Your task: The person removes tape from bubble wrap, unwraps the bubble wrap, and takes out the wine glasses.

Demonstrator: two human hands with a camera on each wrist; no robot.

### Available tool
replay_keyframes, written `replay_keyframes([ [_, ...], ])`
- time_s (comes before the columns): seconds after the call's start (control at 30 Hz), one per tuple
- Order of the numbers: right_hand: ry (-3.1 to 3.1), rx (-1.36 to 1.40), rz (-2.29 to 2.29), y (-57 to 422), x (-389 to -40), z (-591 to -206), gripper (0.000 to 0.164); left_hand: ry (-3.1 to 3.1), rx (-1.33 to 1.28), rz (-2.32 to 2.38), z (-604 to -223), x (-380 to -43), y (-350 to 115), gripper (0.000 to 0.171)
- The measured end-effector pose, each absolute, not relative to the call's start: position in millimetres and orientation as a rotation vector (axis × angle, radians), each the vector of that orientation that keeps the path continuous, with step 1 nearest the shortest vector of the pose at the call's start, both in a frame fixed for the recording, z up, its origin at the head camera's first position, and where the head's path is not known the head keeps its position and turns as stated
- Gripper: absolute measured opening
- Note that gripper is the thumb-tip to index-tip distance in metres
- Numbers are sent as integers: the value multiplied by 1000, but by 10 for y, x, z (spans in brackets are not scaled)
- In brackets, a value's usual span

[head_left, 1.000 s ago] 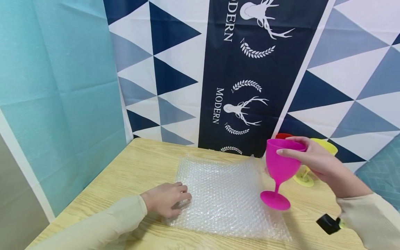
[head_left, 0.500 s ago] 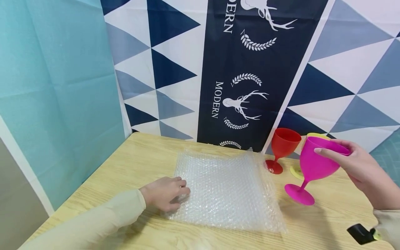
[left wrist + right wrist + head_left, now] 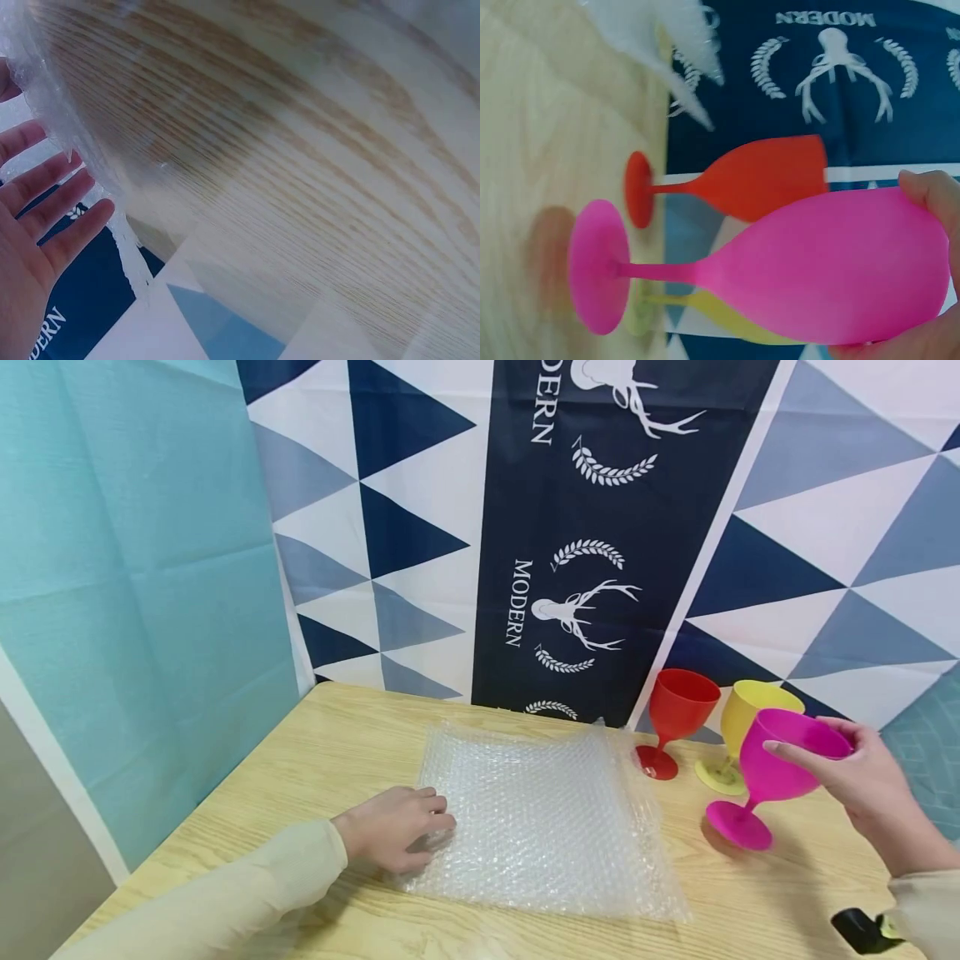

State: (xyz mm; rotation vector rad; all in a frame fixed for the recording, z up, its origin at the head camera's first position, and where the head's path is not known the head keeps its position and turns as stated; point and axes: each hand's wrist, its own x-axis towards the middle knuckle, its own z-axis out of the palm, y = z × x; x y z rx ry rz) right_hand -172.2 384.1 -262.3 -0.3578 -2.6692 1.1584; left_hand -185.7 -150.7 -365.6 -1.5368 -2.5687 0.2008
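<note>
My right hand grips a magenta plastic goblet by its bowl near the rim, thumb on one side and fingers on the other. The goblet is tilted slightly, and its round foot hangs a little above the table. My left hand touches the left edge of a bubble wrap sheet that lies spread on the table. In the left wrist view, the fingers look fairly straight along the wrap's edge.
A red goblet and a yellow goblet stand upright at the back right, the yellow one partly behind the magenta one. Patterned cloth hangs behind the wooden table. A black device is at my right wrist.
My right hand has carried the magenta goblet to the right, then slightly lower, away from the bubble wrap. The red and yellow goblets show more fully now. My left hand has stayed put.
</note>
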Motion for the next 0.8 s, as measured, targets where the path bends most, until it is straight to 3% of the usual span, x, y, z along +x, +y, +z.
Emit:
replay_keyframes([
  [0.37, -2646, -397, 1200, 3701, -1836, -2870, 99, -2572, -1516, 242, -3652, -1834, -1512, 36],
  [0.8, -2568, -491, 1282, 3523, -1990, -2893, 106, -2580, -1509, 222, -3650, -1825, -1499, 36],
])
